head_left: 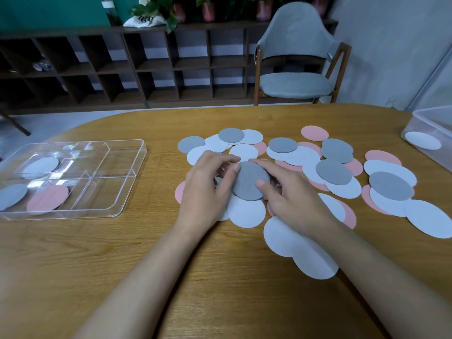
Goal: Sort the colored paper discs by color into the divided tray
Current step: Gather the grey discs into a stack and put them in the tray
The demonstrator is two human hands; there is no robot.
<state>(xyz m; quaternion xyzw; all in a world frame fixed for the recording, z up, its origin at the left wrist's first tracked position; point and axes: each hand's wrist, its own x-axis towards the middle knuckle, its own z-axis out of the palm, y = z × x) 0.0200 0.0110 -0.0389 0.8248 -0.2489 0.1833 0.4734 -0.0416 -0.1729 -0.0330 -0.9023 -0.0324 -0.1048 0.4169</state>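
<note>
Leftward, clear divided tray [115, 189] with three flat paper circles [47, 198]: one white, one grey, one pink, each in its own compartment. Centre, matte grey disc [249, 184] pinched by left hand [205, 189] and right hand [293, 204], above scattered discs [333, 172]. Far right, clear box [433, 123] with one white disc [422, 140]

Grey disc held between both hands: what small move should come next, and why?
Probably lift the grey disc off the pile and carry it to the divided tray. The left hand and right hand hold its edges; a second grey disc lies in the tray's near-left compartment.
</note>
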